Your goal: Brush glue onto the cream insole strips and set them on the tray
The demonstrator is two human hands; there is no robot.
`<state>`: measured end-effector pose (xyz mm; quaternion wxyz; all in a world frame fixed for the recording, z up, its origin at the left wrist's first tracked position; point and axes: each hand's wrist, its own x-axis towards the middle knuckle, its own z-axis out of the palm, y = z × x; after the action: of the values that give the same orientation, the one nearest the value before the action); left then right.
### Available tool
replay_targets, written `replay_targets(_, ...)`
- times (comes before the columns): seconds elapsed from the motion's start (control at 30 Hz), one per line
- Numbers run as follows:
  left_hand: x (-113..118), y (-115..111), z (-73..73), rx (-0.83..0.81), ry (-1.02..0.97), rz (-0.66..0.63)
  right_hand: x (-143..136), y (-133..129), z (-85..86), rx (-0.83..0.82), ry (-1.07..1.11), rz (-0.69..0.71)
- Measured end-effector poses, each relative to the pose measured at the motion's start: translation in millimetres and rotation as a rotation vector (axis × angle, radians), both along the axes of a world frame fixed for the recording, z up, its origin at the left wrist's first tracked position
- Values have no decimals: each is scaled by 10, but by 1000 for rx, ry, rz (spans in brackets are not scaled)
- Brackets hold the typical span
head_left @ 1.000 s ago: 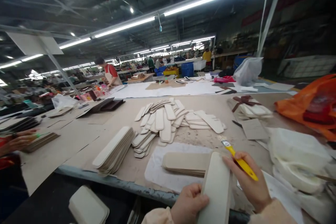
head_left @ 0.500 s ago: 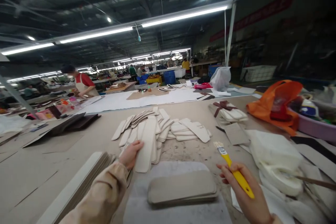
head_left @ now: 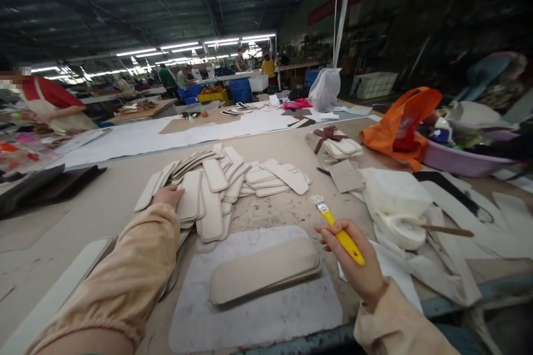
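Yellow brush (head_left: 345, 241) in the right hand (head_left: 356, 260), pinched at the handle, bristles forward above bare counter (head_left: 270, 213) and apparently touching nothing. Left hand (head_left: 169, 197) at the left side of a loose pile (head_left: 214, 177) of pale pieces, against the edge of one piece (head_left: 190, 197); impossible to say whether gripping it or only touching. Half a second ago, clearly grasping a long piece at the pile's near edge; now farther left, with no piece plainly lifted. Judging by that, between pieces, with the brush waiting. Nearer, between the forearms, a slightly skewed stack (head_left: 264, 269) on a white sheet (head_left: 258, 321), apart from the pile. To the right, a white container (head_left: 395, 194) with a stick (head_left: 449, 230) at its round opening; beyond, a tied bundle (head_left: 333, 147), an orange bag (head_left: 393, 138) and a purple basin (head_left: 462, 161). At far left, dark sheets (head_left: 54, 188). Farther off, white paper (head_left: 166, 144), a person in red (head_left: 54, 94), a blue bin (head_left: 240, 90) and tube lights (head_left: 179, 47) under a dim roof.
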<state>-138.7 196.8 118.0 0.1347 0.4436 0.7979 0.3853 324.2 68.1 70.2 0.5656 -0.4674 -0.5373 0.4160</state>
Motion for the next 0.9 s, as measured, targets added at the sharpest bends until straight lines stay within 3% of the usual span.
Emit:
replay_targets(0.1,63,-97,42,28,137,-1,-11,-13,10,-12,20,7)
replay_targets(0.2,322,-498,-40,85,192,-100,-4,-42,6,-12,68,27)
replay_targets(0.3,696,-1163,-302,98,174,-349,11,-72,-22,23,110,49)
replay_targets(0.37,921,-1604,-524,108,191,-629,8,-88,-51,35,141,77)
replay_targets(0.47,1125,-2028,-817,55,161,-752,-42,-117,-90,-14,175,130)
replay_targets(0.6,1163,-2144,-1013,39,46,-723,-223,-192,-98,-115,174,192)
replay_targets(0.9,1148,-2136,-1051,77,-67,-686,-1047,-390,-51,-269,117,373)
